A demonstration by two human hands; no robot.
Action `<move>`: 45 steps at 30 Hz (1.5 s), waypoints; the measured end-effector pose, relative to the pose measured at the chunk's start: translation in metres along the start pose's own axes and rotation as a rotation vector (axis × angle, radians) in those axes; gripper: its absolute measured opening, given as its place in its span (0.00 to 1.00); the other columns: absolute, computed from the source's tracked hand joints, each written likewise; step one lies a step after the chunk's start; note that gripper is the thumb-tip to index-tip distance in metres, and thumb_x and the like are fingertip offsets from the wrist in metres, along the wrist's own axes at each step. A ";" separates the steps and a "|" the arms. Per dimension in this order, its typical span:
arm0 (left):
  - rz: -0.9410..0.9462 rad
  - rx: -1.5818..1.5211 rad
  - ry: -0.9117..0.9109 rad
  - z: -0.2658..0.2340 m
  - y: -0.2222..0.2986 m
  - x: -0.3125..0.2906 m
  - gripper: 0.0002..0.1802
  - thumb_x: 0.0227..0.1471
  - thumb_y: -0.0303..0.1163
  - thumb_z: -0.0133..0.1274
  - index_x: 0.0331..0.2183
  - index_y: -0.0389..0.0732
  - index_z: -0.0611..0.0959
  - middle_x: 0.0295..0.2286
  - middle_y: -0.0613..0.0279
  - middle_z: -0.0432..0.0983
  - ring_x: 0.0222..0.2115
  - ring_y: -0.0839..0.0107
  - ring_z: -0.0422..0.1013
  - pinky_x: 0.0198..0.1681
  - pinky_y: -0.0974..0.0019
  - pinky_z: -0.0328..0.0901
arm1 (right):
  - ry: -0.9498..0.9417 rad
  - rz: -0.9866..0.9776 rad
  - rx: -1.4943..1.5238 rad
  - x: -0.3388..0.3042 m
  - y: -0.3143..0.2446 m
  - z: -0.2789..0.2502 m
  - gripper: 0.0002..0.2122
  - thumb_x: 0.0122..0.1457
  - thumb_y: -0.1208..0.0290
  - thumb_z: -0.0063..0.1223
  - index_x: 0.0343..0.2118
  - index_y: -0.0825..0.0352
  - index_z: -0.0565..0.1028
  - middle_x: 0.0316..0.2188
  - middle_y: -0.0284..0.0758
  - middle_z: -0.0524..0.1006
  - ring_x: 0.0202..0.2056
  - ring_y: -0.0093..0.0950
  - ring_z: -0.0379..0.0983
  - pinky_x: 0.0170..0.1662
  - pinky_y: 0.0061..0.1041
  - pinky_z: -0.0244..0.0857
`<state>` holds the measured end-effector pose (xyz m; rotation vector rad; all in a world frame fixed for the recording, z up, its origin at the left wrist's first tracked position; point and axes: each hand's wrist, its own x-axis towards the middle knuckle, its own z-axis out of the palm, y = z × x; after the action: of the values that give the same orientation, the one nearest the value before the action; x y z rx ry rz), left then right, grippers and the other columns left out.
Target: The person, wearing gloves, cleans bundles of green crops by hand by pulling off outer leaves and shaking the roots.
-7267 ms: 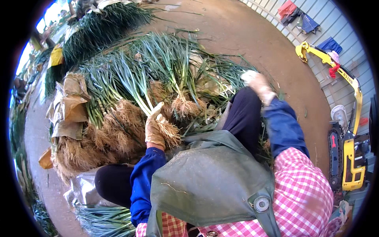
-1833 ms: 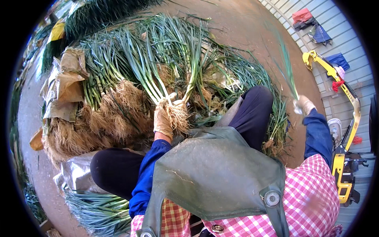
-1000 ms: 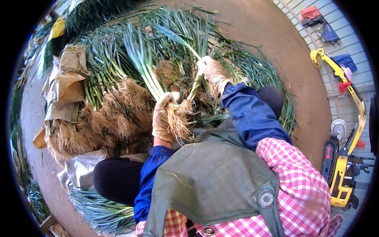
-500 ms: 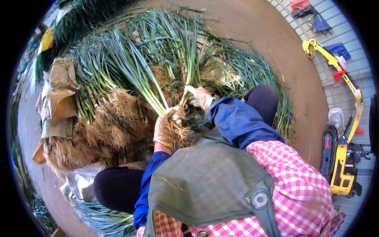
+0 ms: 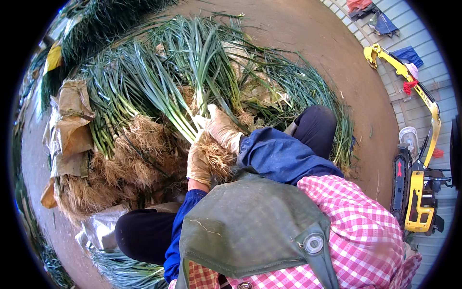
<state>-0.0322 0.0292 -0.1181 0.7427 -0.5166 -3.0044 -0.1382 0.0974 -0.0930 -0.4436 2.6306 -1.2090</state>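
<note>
My left hand (image 5: 198, 161), in a tan glove, grips a bunch of green onions (image 5: 180, 118) just above its tangled brown roots (image 5: 216, 159). My right hand (image 5: 221, 129), also gloved, presses on the white stalks of the same bunch right beside the left hand, fingers wrapped on the stems. The long green leaves of the bunch slant up and to the left over a big pile of green onions (image 5: 144, 96) lying on the ground in front of my knees.
Brown paper sacks (image 5: 72, 130) lie at the pile's left edge. A grey plastic sheet (image 5: 98, 231) and more onions (image 5: 125, 269) lie at lower left. A yellow mini excavator (image 5: 418, 192) stands at right by a grey wall. Brown dirt ground (image 5: 313, 53) stretches behind.
My right hand swung in from the far right, where it held a loose leaf, to the bunch in my left hand and now grips its stalks. The left hand stayed on the bunch.
</note>
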 end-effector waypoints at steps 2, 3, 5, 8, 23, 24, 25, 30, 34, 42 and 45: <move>-0.066 -0.005 -0.014 -0.010 -0.005 0.004 0.14 0.54 0.30 0.50 0.41 0.31 0.77 0.34 0.52 0.77 0.31 0.61 0.75 0.36 0.62 0.72 | -0.155 0.200 0.135 0.000 0.005 -0.004 0.23 0.48 0.54 0.60 0.41 0.65 0.70 0.32 0.42 0.77 0.35 0.39 0.75 0.40 0.34 0.66; -0.091 -0.010 -0.019 -0.016 -0.007 0.005 0.14 0.55 0.30 0.50 0.41 0.31 0.77 0.34 0.52 0.77 0.31 0.61 0.75 0.36 0.62 0.72 | -0.187 0.246 0.196 -0.001 0.007 -0.003 0.24 0.48 0.54 0.60 0.41 0.66 0.70 0.33 0.42 0.77 0.35 0.40 0.75 0.41 0.35 0.66; -0.082 -0.005 0.020 -0.026 -0.011 0.008 0.14 0.55 0.30 0.49 0.41 0.31 0.77 0.34 0.52 0.77 0.31 0.61 0.75 0.35 0.62 0.73 | -0.184 0.399 0.271 -0.010 0.010 0.001 0.29 0.49 0.51 0.59 0.47 0.70 0.70 0.38 0.47 0.77 0.40 0.41 0.74 0.43 0.33 0.66; -0.023 0.006 0.130 -0.026 -0.021 0.012 0.12 0.53 0.31 0.53 0.36 0.32 0.78 0.29 0.55 0.77 0.25 0.65 0.74 0.27 0.65 0.71 | -0.298 0.251 0.128 -0.018 0.035 -0.001 0.26 0.52 0.49 0.53 0.43 0.70 0.75 0.39 0.46 0.77 0.40 0.42 0.74 0.47 0.32 0.63; 0.024 0.218 0.152 -0.008 -0.016 0.003 0.12 0.54 0.31 0.52 0.38 0.33 0.79 0.26 0.59 0.77 0.22 0.69 0.73 0.26 0.68 0.70 | -0.067 0.262 0.432 -0.004 0.056 0.001 0.09 0.53 0.70 0.55 0.34 0.70 0.77 0.27 0.34 0.78 0.30 0.28 0.74 0.35 0.27 0.66; 0.123 0.317 0.123 -0.011 -0.015 0.004 0.11 0.54 0.31 0.52 0.36 0.33 0.79 0.25 0.61 0.76 0.22 0.70 0.73 0.26 0.69 0.69 | -0.104 0.302 0.224 -0.004 0.044 -0.005 0.11 0.53 0.65 0.55 0.35 0.68 0.77 0.28 0.34 0.79 0.32 0.29 0.74 0.38 0.29 0.64; 0.140 0.293 0.121 -0.013 -0.016 0.004 0.11 0.55 0.31 0.51 0.36 0.34 0.79 0.25 0.61 0.76 0.22 0.70 0.73 0.27 0.69 0.69 | -0.110 0.297 0.185 -0.002 0.045 -0.002 0.11 0.54 0.65 0.55 0.35 0.68 0.77 0.28 0.34 0.79 0.31 0.29 0.73 0.37 0.28 0.64; 0.159 0.036 0.160 0.008 -0.006 -0.012 0.12 0.57 0.34 0.49 0.37 0.35 0.78 0.24 0.63 0.75 0.22 0.69 0.73 0.26 0.67 0.70 | -0.079 0.439 0.354 0.007 0.041 0.001 0.10 0.57 0.66 0.50 0.35 0.66 0.77 0.24 0.34 0.78 0.25 0.25 0.73 0.29 0.26 0.66; 0.133 -0.118 0.053 0.016 0.004 -0.021 0.12 0.57 0.35 0.49 0.37 0.35 0.78 0.23 0.63 0.75 0.21 0.69 0.73 0.25 0.66 0.70 | 0.096 0.491 0.408 0.046 0.097 -0.051 0.07 0.57 0.70 0.48 0.34 0.66 0.74 0.20 0.35 0.75 0.21 0.25 0.72 0.22 0.25 0.66; 0.064 -0.040 0.008 0.007 -0.001 -0.015 0.12 0.57 0.35 0.49 0.36 0.36 0.77 0.23 0.62 0.75 0.20 0.68 0.73 0.23 0.66 0.70 | 0.370 -0.187 0.043 0.068 0.049 -0.061 0.14 0.57 0.59 0.51 0.39 0.65 0.75 0.34 0.41 0.78 0.35 0.32 0.75 0.39 0.31 0.68; 0.071 -0.019 0.022 0.003 0.003 -0.022 0.12 0.57 0.36 0.48 0.36 0.36 0.77 0.23 0.62 0.75 0.20 0.68 0.72 0.22 0.66 0.70 | -0.086 -0.174 -0.023 0.042 0.001 -0.039 0.25 0.56 0.43 0.49 0.43 0.62 0.76 0.36 0.39 0.78 0.38 0.34 0.74 0.43 0.30 0.66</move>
<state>-0.0141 0.0295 -0.1043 0.7392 -0.5019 -2.9281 -0.1901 0.1107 -0.0718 -0.7255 2.5800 -1.1807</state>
